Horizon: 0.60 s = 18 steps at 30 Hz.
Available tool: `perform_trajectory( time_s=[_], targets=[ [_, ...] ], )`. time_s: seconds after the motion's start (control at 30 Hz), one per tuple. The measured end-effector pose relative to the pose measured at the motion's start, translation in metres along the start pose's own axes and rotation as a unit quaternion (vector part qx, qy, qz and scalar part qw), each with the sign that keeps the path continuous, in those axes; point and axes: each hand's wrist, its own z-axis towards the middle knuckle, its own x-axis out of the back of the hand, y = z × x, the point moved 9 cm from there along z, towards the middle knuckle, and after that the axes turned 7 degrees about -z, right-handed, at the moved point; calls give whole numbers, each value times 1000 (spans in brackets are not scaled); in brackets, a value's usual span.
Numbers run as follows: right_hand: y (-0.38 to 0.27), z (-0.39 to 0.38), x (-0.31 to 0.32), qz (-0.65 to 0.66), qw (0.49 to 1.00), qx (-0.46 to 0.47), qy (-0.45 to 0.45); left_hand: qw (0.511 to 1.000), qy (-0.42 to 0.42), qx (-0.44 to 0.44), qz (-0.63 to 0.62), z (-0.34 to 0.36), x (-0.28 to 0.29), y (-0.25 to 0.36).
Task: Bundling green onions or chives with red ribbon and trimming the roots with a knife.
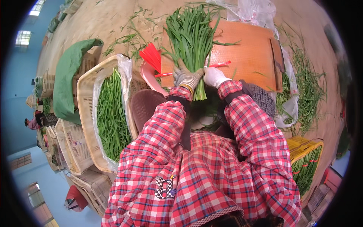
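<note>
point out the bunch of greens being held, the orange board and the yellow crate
bunch of greens (191, 34), head view, on the fanned leaves above the hands
orange board (249, 56), head view, on its bare surface right of the bunch
yellow crate (298, 143), head view, on its near top rim

Orange board (249, 49) under chive bunch (191, 34)

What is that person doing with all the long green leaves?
A person in a red plaid top is holding a bunch of long green leaves upright on an orange board. The gloved left hand closes its grip round the stems, and the white-gloved right hand holds a red strip against the bunch. More red strips lie to the left. A lined basket beside them is full of the same leaves, and trimmings litter the floor.
</note>
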Motion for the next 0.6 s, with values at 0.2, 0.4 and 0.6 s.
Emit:
perform_trajectory(
  time_s=[0.2, 0.4, 0.6],
  targets=[
    [7, 5, 13, -76, 989, 13, 123, 997, 19, -38, 67, -11, -1, 12],
    [23, 27, -15, -113, 990, 17, 83, 994, -43, -39, 96, -19, 1, 15],
    [38, 32, -2, -235, 972, 4, 4, 995, -45, -56, -66, -42, 50, 5]
  ],
)
